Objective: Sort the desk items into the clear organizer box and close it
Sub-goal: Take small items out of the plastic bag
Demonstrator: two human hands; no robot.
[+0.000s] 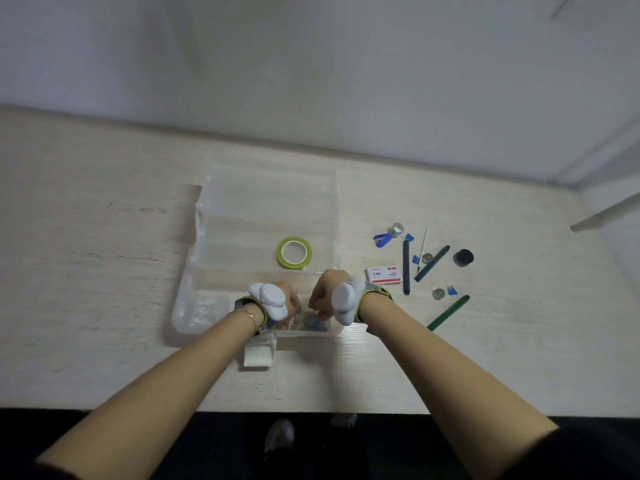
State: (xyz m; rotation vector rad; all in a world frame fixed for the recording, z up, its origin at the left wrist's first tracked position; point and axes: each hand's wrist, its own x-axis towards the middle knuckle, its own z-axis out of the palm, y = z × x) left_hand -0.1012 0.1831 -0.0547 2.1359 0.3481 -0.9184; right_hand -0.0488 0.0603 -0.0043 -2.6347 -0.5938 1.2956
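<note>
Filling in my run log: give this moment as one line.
hands: left hand and right hand in near compartment of box | tape roll inside | staple box on desk | lid open

Pale wooden desk (pixel 104 271) (white wall (pixel 311 64) behind)

You have one clear organizer box (pixel 207 216) and one roll of green tape (pixel 294 253) inside it. Toward the bench's right edge, count one staple box (pixel 384 275), one blue staple remover (pixel 382 239), one black cap (pixel 463 258), two green sticks (pixel 433 263), one dark pen (pixel 406 267), three blue clips (pixel 451 290) and two glass beads (pixel 438 293).
</note>
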